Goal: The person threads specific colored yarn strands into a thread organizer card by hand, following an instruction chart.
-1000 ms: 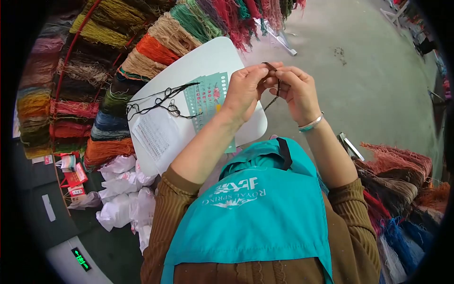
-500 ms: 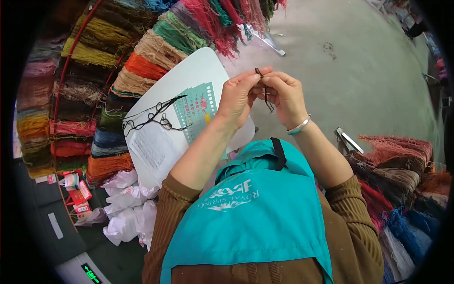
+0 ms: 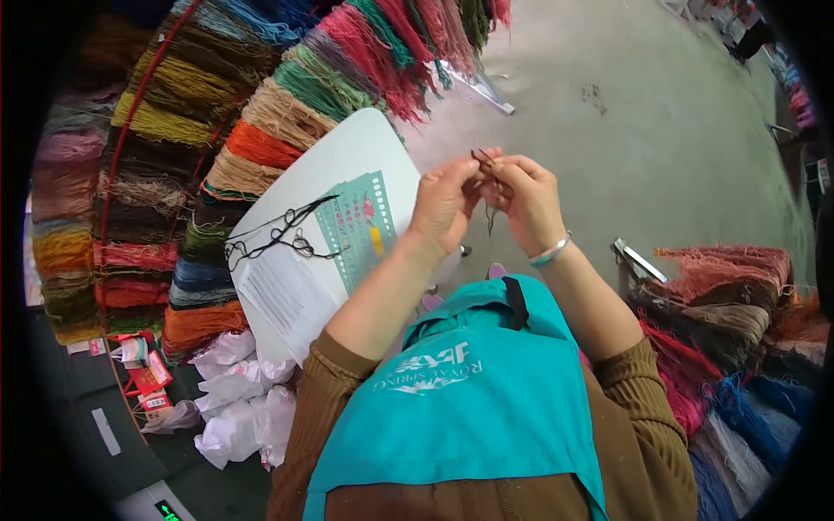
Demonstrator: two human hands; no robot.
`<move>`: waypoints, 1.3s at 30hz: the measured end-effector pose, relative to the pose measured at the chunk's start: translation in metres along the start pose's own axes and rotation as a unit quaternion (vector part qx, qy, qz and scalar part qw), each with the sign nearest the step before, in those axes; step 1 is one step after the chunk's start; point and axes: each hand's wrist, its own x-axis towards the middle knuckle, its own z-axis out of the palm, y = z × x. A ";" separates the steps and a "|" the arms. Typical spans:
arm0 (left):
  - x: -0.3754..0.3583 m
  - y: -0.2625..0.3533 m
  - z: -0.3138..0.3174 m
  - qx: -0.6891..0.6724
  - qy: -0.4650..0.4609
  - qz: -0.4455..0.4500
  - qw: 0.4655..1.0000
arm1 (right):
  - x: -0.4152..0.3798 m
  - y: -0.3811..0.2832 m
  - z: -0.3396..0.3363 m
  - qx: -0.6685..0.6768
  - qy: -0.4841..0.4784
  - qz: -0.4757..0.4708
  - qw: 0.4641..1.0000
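Dark brown yarn (image 3: 490,222) is pinched between my two hands, above the floor past the table's right edge. My left hand (image 3: 443,198) grips it with thumb and fingertips. Close against it, my right hand (image 3: 530,195) pinches the same yarn, its thumb and forefinger together. Short ends stick up above the fingertips and a thin tail hangs below; the middle is hidden by my fingers. On the white table (image 3: 380,143) lie a loose tangle of black yarn (image 3: 282,234), green printed cards (image 3: 354,252) with punched holes, and a printed paper sheet (image 3: 291,297).
Skeins of coloured yarn (image 3: 278,113) hang on a red-framed rack at the left. More skeins (image 3: 721,304) hang at the lower right, beside a metal bar (image 3: 638,260). White plastic bags (image 3: 248,417) sit below the table. Grey floor (image 3: 625,148) stretches ahead.
Both hands sit slightly lower in the view and stay close together on the yarn. The yarn's upper ends now point apart. The whole view has shifted a little.
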 end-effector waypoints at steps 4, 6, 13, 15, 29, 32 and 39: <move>-0.004 0.003 0.004 0.021 0.022 0.005 1.000 | -0.004 0.002 0.007 -0.037 0.020 0.000 0.999; -0.003 -0.004 -0.003 0.024 0.006 0.011 1.000 | -0.010 0.001 0.003 -0.056 0.023 0.011 0.998; -0.011 -0.008 -0.005 -0.002 -0.017 0.008 1.000 | -0.011 0.002 0.005 -0.068 0.014 0.025 0.997; -0.012 -0.004 -0.005 -0.013 -0.037 -0.001 0.999 | -0.011 0.001 0.004 -0.059 -0.006 0.047 0.997; -0.009 -0.010 -0.010 -0.029 -0.059 -0.053 0.996 | -0.018 -0.008 -0.009 -0.052 -0.072 0.126 0.988; -0.013 -0.013 -0.010 -0.029 -0.019 -0.042 0.998 | -0.021 -0.004 0.000 -0.099 -0.009 0.059 0.993; -0.014 -0.014 -0.014 -0.009 0.018 -0.015 1.000 | -0.018 0.015 -0.005 -0.251 -0.001 -0.147 0.957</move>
